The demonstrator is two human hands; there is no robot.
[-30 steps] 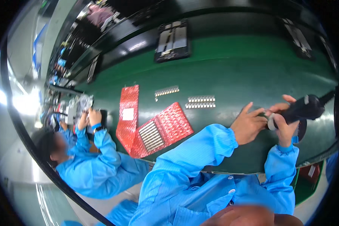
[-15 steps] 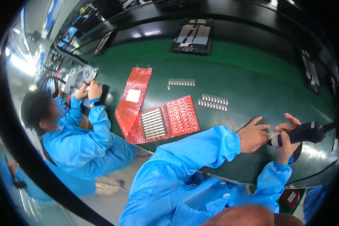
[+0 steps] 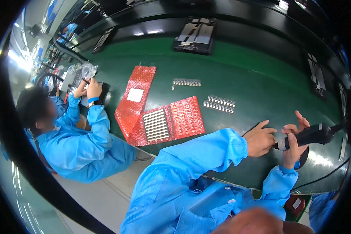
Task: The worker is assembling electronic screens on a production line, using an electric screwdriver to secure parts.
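Now my right hand (image 3: 293,150) fans its upper fingers wider, gripping the black tool (image 3: 312,135), pale-collared; left hand (image 3: 260,139) curled, pinch unclear.

My right hand (image 3: 292,147) grips a black, barrel-shaped tool (image 3: 314,135) with a pale collar (image 3: 283,144); my left hand (image 3: 259,139) is right by its narrow end. Left of them on the green tabletop (image 3: 245,80), a dark-edged rectangular block of silvery bars (image 3: 156,124) lies on red bubble wrap (image 3: 188,117), near strips of small whitish pieces (image 3: 219,104).
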